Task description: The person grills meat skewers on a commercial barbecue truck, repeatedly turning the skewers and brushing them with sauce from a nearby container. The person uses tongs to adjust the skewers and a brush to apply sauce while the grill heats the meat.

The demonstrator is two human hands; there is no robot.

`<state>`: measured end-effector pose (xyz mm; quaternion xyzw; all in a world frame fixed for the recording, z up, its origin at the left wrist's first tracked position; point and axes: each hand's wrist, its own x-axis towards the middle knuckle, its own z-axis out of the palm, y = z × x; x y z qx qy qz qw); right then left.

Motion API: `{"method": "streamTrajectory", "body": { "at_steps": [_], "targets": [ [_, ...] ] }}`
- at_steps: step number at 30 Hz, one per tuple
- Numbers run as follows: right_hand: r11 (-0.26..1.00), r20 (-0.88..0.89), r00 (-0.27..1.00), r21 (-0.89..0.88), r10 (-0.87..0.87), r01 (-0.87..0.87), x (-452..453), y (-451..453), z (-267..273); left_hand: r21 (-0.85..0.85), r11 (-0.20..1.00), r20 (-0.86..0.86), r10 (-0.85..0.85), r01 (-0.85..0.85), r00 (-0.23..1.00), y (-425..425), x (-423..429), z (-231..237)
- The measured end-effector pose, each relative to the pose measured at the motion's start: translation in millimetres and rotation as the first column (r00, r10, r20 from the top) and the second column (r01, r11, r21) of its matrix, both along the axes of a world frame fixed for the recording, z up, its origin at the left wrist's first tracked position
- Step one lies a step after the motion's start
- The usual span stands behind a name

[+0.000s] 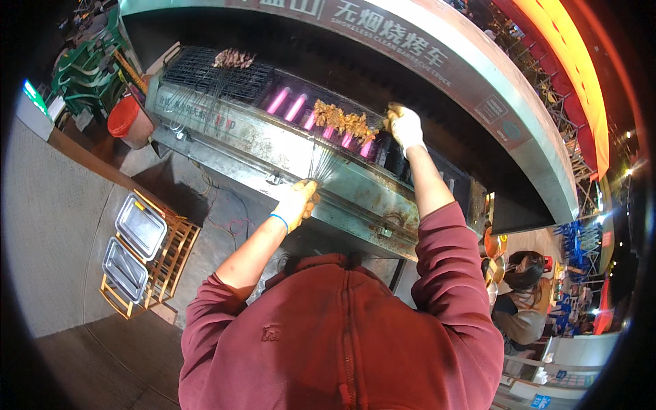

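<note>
My left hand (pixel 298 205), with a blue band at the wrist, is closed around the handle ends of a fanned bundle of thin metal skewers (pixel 323 163). Browned meat pieces (pixel 346 122) on the far ends of these skewers lie over glowing pink heating tubes (pixel 295 107) in the barbecue grill (pixel 246 125). Up at the right end of the meat is my right hand (pixel 404 125), in a pale glove with its fingers curled. Whether anything is inside those fingers is hidden. More skewers with paler meat (pixel 234 59) rest on the wire grate (pixel 187 72) at the left.
A curved metal hood (pixel 461 77) bearing writing overhangs the grill. A red-rimmed bucket (pixel 130 122) stands off its left end. Two metal trays (pixel 141 225) lie on a wooden rack (pixel 177 251) at lower left. Cables (pixel 238 223) trail on the floor. Another person (pixel 525 297) is at the right.
</note>
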<state>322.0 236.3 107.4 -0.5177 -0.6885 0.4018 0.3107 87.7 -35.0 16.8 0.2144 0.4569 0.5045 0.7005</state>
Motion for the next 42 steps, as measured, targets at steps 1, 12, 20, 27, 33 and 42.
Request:
{"method": "streamTrajectory", "body": {
  "at_steps": [1,12,20,27,33,42],
  "targets": [
    [0.999,-0.084,0.996,0.026,-0.023,0.025,7.5,0.7,-12.5,0.001,1.0,-0.032,-0.007,0.007,0.999,-0.1,1.6,0.9],
    [0.951,-0.798,0.533,-0.308,-0.282,0.042,119.0,-163.1,8.3,0.264,0.964,-0.716,0.177,0.026,0.676,8.2,8.0,-38.4],
    [0.831,-0.836,0.278,-0.318,-0.473,0.456,363.4,-330.2,-17.1,0.133,0.961,-0.949,0.193,0.242,-0.248,2.1,22.2,-7.4],
    [0.616,-0.842,0.033,-0.368,-0.539,0.696,572.3,-283.9,-62.0,-0.174,0.973,-0.692,-0.01,0.153,-0.722,21.1,14.5,-12.8],
    [0.513,0.103,0.508,0.314,-0.855,0.799,666.8,-146.6,-97.6,-0.337,0.927,-0.737,-0.37,-0.166,-0.566,18.4,38.8,18.6],
    [0.708,0.483,0.586,0.105,-0.65,0.699,737.2,3.1,-149.4,-0.289,0.919,-0.777,-0.389,-0.269,-0.495,23.6,71.5,37.4]
  ]
}}
